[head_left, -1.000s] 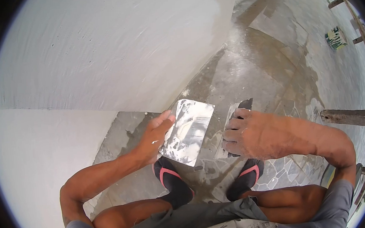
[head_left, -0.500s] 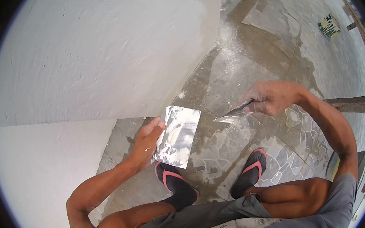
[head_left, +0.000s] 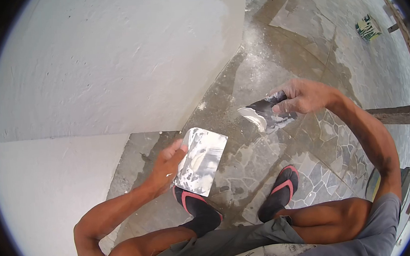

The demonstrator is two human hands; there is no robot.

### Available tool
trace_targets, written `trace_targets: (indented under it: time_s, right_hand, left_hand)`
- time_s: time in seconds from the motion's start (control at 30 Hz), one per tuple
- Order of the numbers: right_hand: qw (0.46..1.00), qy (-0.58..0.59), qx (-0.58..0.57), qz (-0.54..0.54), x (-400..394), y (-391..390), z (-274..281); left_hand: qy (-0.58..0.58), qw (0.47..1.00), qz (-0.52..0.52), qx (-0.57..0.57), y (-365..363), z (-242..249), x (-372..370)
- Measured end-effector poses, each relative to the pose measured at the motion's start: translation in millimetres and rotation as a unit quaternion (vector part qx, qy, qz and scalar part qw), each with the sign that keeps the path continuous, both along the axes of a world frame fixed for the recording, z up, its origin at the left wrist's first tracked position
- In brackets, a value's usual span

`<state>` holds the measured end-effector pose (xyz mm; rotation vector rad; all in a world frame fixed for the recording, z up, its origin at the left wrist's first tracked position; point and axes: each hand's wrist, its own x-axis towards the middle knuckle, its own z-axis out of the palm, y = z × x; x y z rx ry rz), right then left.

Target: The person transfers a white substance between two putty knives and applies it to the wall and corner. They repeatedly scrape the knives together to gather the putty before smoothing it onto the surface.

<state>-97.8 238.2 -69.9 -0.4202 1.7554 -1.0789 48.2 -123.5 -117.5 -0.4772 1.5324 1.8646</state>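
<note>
My left hand grips a flat metal plate by its left edge, thumb on top. White putty is smeared over the plate's face. To the right, my right hand pinches a dark putty knife between thumb and fingers. A thick strip of white putty lies along the knife's left edge. Knife and plate are apart, both held above the floor. White dust marks the right fingers.
A pale plastered wall fills the upper left, its corner pointing toward the plate. My feet in red-strapped flip-flops stand on the patterned stone floor. A wooden beam juts in at right; a printed bucket lies farther off.
My right hand has turned the putty knife from nearly edge-on to showing its broad face with the putty strip. The plate has dropped slightly lower in view.
</note>
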Motion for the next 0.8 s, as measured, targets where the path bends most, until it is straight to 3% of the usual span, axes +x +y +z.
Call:
trace_targets:
  time_s: [0.23,0.33,0.5,0.8]
  right_hand:
    - [0.995,-0.037,-0.043,-0.078,-12,-1,-22]
    - [0.965,-0.139,-0.156,-0.156,-10,-6,-44]
    - [0.938,-0.196,-0.157,-0.238,-16,-31,-70]
    - [0.893,-0.271,-0.146,-0.327,12,-118,-147]
  left_hand:
    - [0.005,0.999,-0.037,0.009,-2,-4,7]
    - [0.012,0.999,-0.051,0.004,-4,-7,10]
    - [0.004,0.994,-0.105,0.028,-2,2,6]
    - [0.121,0.968,-0.220,0.029,8,25,1]
